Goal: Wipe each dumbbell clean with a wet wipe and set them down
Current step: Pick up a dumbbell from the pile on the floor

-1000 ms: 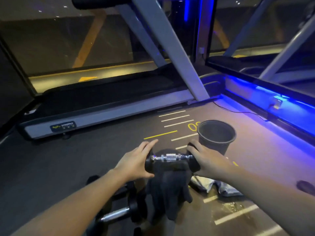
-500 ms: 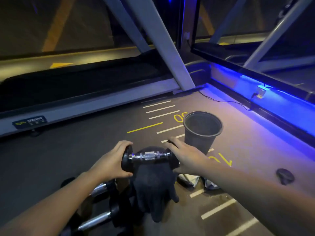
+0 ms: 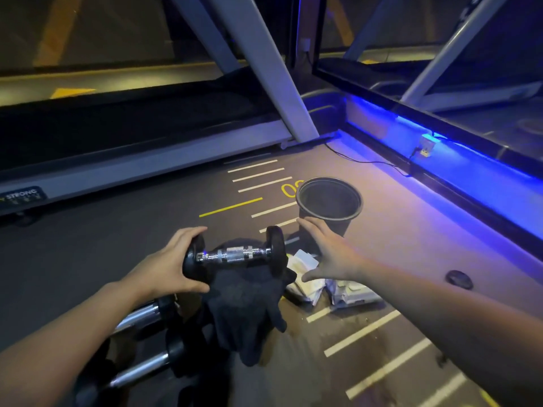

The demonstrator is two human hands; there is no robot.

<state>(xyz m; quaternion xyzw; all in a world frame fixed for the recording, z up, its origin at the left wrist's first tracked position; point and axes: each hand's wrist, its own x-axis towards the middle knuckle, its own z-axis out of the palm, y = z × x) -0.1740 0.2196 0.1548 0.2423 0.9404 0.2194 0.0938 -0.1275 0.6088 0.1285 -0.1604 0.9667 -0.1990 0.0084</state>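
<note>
currently | i see left hand (image 3: 169,267) gripping dumbbell (image 3: 235,255) end | right hand (image 3: 330,254) spread, holding nothing | cloth (image 3: 244,306) draped under dumbbell

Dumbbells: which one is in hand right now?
The dumbbell with black ends, held up by the left hand at one end. The other dumbbells lie on the floor below, untouched.

The person's 2 forearms enter from the lower edge, both bare with no sleeve in view. The left hand (image 3: 173,265) and the right hand (image 3: 332,254) are bare too, without gloves, rings or a watch showing.
</note>
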